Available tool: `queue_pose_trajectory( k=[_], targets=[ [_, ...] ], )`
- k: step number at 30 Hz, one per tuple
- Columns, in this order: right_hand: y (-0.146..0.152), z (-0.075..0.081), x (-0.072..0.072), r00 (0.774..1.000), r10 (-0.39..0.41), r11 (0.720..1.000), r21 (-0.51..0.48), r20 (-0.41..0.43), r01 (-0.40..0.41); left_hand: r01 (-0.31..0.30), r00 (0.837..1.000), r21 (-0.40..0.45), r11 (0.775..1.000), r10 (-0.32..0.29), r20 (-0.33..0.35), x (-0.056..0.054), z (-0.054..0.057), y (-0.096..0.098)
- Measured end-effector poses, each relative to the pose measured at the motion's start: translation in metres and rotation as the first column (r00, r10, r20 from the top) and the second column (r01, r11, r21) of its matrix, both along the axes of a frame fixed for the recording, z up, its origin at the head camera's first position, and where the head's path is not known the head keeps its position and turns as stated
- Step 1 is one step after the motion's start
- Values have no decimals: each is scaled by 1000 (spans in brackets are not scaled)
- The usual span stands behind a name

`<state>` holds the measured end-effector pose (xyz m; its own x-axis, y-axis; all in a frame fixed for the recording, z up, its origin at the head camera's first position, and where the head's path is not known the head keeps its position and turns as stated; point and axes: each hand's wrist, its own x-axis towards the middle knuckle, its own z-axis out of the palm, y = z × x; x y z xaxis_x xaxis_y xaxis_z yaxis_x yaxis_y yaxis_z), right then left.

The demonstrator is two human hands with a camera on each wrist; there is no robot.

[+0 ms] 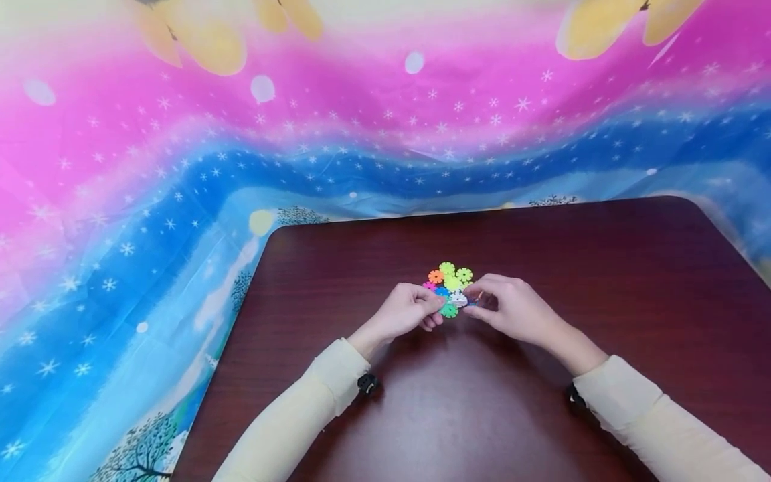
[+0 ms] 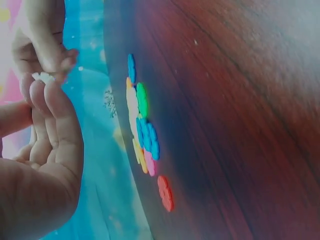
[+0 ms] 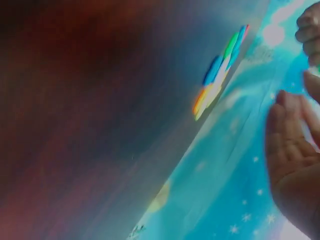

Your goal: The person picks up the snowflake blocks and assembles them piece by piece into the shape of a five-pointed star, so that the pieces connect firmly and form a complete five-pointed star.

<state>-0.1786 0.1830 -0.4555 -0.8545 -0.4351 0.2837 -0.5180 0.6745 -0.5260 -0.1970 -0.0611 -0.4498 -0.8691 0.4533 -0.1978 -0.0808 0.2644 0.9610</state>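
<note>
My left hand (image 1: 409, 309) pinches a white notched plastic snowflake disc (image 1: 459, 298) between thumb and fingers. The white disc's edge (image 2: 43, 77) shows at the fingertips in the left wrist view. A green snowflake disc (image 1: 448, 310) appears right by those fingertips in the head view. Just right of the white disc is my right hand (image 1: 512, 308), thumb and fingers apart with a gap between them. In the right wrist view the right hand's fingers (image 3: 287, 135) look fairly straight. Beyond both hands lies a pile of snowflake discs, including an orange disc (image 1: 436, 276) and a yellow-green disc (image 1: 464, 274).
The pile lies on a dark red-brown table (image 1: 337, 268), partly hidden by the hands. A red disc (image 2: 165, 193) lies a little apart from it in the left wrist view. A pink and blue snowflake-patterned cloth (image 1: 361, 120) hangs behind the table's far and left edges.
</note>
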Motion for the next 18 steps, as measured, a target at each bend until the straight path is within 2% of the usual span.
queue_pose_trajectory(
  k=[2, 5, 7, 14, 18],
  targets=[
    [4, -1, -6, 997, -50, 994, 99, 62, 43, -22, 1000, 8, 1000, 22, -5, -1, -1, -2],
    [9, -6, -13, 984, -116, 966, 245, 139, 79, -42, 999, 5, 999, 42, -8, -2, -1, -7],
    [9, -10, -16, 974, -144, 947, 309, 177, 85, -46, 999, -3, 999, 46, -11, -2, -1, -9],
    [-1, -18, -21, 967, -182, 930, 351, 180, 110, -54, 998, -20, 998, 53, -28, -4, -3, -13],
    [-3, -17, -24, 954, -182, 929, 360, 236, 88, -54, 998, -14, 998, 53, -30, -5, -3, -12]
  ],
)
